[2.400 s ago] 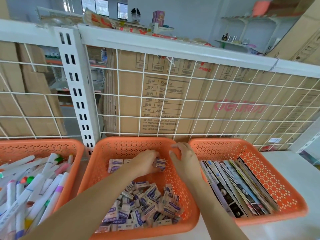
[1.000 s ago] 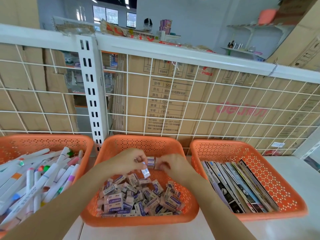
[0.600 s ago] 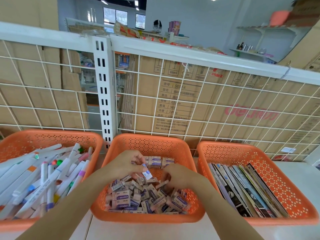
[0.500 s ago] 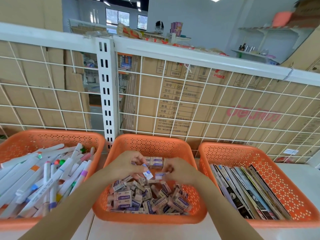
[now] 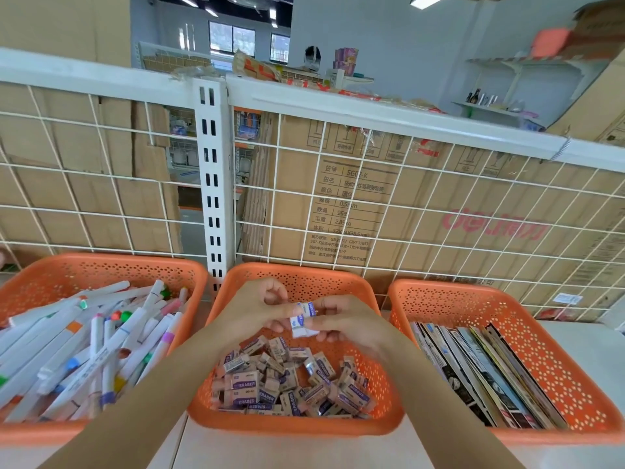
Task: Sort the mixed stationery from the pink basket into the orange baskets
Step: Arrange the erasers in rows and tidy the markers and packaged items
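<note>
Fingers of the left hand and right hand pinched two wrapped erasers between them over the middle orange basket (far half); loose erasers lay heaped toward its near edge.

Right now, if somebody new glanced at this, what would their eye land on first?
Bright orange in a row below the white wire grid: the left basket heaped with markers, the middle basket holding a pile of erasers, the right basket with booklets on edge. Above the middle one, the left hand and right hand meet, pinching small white-and-blue packets between them.
</note>
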The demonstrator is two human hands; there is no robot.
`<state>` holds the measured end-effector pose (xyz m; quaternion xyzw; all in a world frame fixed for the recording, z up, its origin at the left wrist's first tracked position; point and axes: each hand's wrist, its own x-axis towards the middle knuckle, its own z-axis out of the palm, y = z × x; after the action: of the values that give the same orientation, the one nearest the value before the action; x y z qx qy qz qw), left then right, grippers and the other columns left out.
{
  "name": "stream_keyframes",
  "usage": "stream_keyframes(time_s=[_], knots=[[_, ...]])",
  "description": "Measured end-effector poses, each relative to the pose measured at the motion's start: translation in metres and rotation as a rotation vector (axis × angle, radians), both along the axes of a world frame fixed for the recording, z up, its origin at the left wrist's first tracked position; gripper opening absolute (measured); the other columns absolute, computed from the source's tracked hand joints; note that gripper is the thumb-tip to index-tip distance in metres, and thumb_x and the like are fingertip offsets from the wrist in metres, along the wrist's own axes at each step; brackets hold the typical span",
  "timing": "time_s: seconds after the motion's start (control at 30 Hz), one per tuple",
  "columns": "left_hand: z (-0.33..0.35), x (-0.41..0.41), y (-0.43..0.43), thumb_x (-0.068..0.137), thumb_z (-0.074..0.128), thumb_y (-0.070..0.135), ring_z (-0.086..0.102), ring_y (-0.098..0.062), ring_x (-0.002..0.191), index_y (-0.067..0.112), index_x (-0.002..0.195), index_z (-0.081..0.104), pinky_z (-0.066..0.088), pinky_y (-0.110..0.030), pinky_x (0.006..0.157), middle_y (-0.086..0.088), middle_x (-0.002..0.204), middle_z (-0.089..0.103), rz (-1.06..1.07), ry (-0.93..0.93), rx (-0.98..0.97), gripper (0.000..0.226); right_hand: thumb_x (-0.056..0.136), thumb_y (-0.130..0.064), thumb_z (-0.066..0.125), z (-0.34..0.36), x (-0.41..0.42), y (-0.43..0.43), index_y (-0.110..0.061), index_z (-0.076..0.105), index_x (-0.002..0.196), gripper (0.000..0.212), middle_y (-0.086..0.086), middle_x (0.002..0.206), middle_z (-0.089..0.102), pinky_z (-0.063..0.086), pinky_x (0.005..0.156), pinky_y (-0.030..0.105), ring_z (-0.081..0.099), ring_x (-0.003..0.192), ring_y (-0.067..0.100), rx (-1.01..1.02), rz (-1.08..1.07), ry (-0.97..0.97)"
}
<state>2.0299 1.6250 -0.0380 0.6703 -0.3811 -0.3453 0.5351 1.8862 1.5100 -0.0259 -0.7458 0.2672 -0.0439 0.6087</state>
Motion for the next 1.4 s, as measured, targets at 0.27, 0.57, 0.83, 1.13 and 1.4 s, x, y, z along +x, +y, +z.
stream_keyframes(time_s=[0.27,0.57,0.83,1.13,1.4], knots=[[-0.002,-0.013,-0.007,0.078,0.073,0.014,0.054,0.001,0.05,0.005,0.072,0.067,0.044,-0.013,0.05,0.005,0.058,0.062,0.111,-0.075,-0.157,0.013,0.084,-0.023,0.069,0.004,0.003,0.004,-0.012,0.068,0.096,0.017,0.001,0.08,0.07,0.046,0.063,0.017,0.063,0.064,0.007,0.079,-0.037,-0.031],[-0.007,-0.01,-0.001,0.072,0.079,0.018,0.055,0.006,0.094,0.027,0.098,0.062,0.04,-0.006,0.078,0.015,0.099,0.061,-0.024,-0.484,-0.207,0.033,0.087,-0.015,0.064,-0.002,0.007,0.007,0.006,0.061,0.105,0.027,0.013,0.087,0.073,0.057,0.066,0.024,0.071,0.078,0.019,0.376,-0.226,-0.193],[-0.014,-0.005,0.002,0.07,0.079,0.006,0.059,-0.001,0.084,0.031,0.101,0.062,0.046,-0.012,0.071,0.011,0.095,0.063,0.004,-0.471,-0.22,0.043,0.087,-0.024,0.065,-0.009,0.011,0.012,-0.008,0.059,0.107,0.026,0.009,0.084,0.074,0.057,0.065,0.024,0.072,0.079,0.018,0.199,-0.214,-0.182],[-0.006,0.012,0.006,0.07,0.08,0.013,0.059,-0.006,0.084,0.038,0.1,0.057,0.046,-0.013,0.071,0.018,0.095,0.064,-0.108,-0.507,-0.089,0.046,0.076,-0.03,0.076,-0.01,0.01,-0.005,-0.022,0.06,0.112,0.04,-0.01,0.107,0.06,0.045,0.081,0.023,0.056,0.09,0.005,-0.845,0.114,-0.071],[-0.002,0.021,0.03,0.09,0.056,0.028,0.029,-0.016,0.133,0.025,0.137,0.042,0.022,-0.035,0.108,0.007,0.141,0.037,0.15,-1.046,0.233,0.05,0.08,-0.036,0.07,-0.021,0.043,-0.017,-0.021,0.058,0.113,0.038,-0.005,0.112,0.058,0.036,0.075,0.025,0.052,0.101,0.011,-0.983,0.142,0.135]])
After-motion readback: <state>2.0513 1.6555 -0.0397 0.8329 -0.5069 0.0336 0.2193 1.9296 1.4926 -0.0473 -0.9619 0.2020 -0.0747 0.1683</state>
